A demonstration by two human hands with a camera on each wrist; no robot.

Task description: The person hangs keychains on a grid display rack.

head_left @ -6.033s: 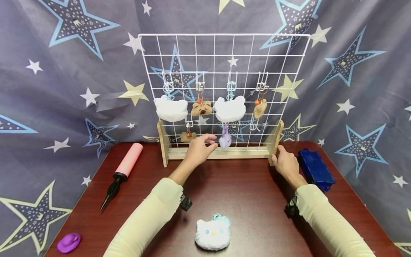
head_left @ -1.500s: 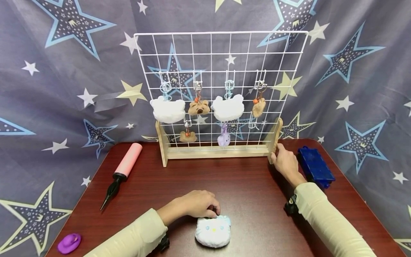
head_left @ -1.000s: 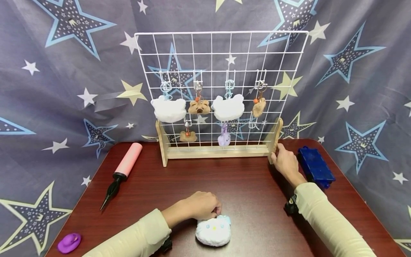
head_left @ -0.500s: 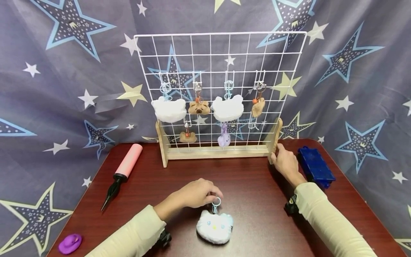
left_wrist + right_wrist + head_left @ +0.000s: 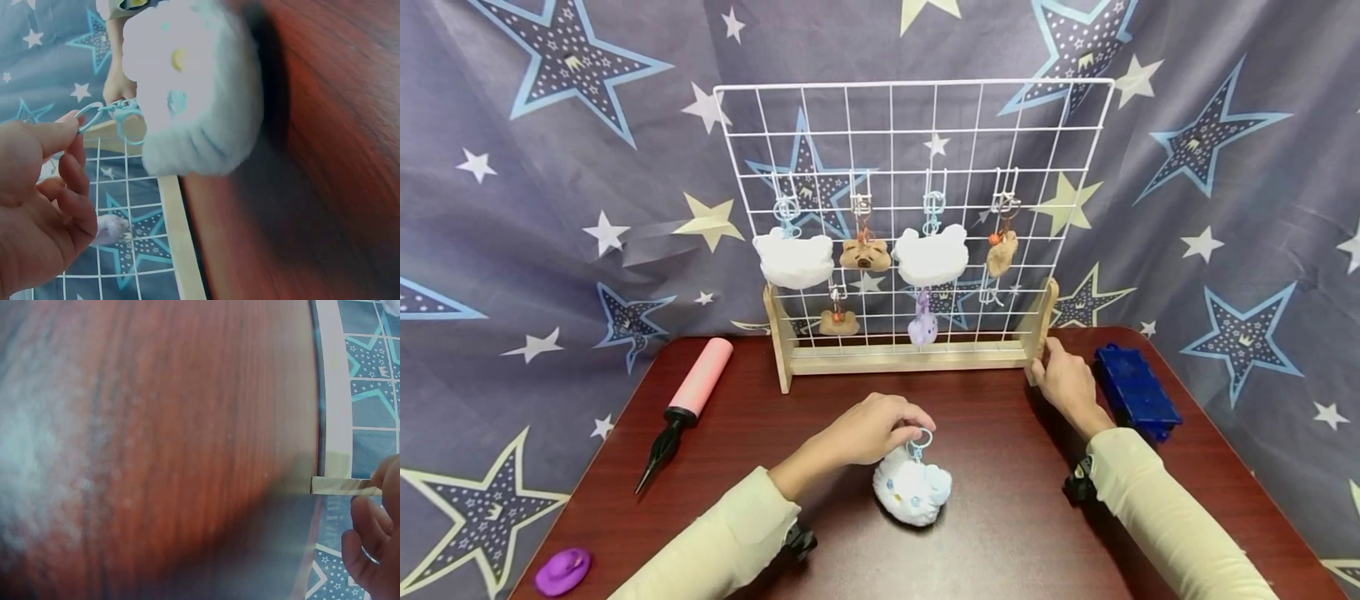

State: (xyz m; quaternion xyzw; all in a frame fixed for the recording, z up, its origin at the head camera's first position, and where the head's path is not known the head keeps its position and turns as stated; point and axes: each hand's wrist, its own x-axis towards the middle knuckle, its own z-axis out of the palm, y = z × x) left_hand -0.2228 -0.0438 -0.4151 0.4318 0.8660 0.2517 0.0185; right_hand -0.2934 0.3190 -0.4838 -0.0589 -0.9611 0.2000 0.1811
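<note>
Between thumb and fingertips, my left hand (image 5: pixel 868 429) pinches the light-blue ring (image 5: pixel 89 117) of a white plush cat-face keychain (image 5: pixel 913 493). The plush hangs tilted low over the table; I cannot tell whether it still touches the wood. Its yellow nose shows in the left wrist view. My right hand (image 5: pixel 1066 379) grips the right wooden upright (image 5: pixel 1042 327) of a white wire grid rack (image 5: pixel 892 152), near its foot. On the rack's hooks hang two white plush keychains (image 5: pixel 795 258), several brown bear keychains (image 5: pixel 865 254) and a purple one (image 5: pixel 922 327).
A blue case (image 5: pixel 1137 390) lies right of my right hand. At the left of the dark red table (image 5: pixel 985 550) are a pink hand pump (image 5: pixel 700 379) and a purple rubber duck (image 5: pixel 562 572). One small white hook (image 5: pixel 991 293) on the rack's lower right bears nothing. Star-patterned cloth hangs behind.
My left hand has come down from the rack, taken the white plush keychain by its ring, and raised it forward toward the rack. My right hand has stayed on the upright.
</note>
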